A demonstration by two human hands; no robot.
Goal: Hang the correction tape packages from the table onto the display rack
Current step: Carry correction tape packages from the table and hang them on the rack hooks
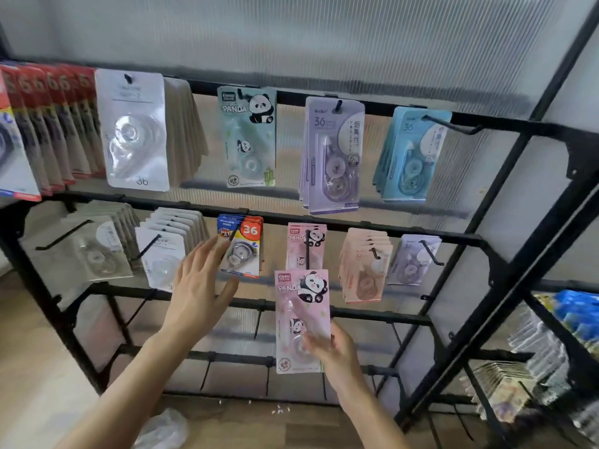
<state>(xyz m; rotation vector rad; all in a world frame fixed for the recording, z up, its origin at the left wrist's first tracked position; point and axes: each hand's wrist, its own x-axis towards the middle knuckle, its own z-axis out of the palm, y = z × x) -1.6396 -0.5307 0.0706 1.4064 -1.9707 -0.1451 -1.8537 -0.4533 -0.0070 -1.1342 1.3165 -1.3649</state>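
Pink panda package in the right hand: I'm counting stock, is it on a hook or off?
Off. The right hand holds the pink panda package by its lower end, top below the hook.

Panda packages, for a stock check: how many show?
3: teal package on top row; hung pink package, middle row; held pink package in the right hand. Others may hide behind.

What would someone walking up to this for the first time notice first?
Most likely the pink panda package held up by the right hand at the centre, just below a matching pink package hanging on the middle row of the black display rack. Next comes the left hand, open with fingers spread, stretched toward the red and blue package marked 36.
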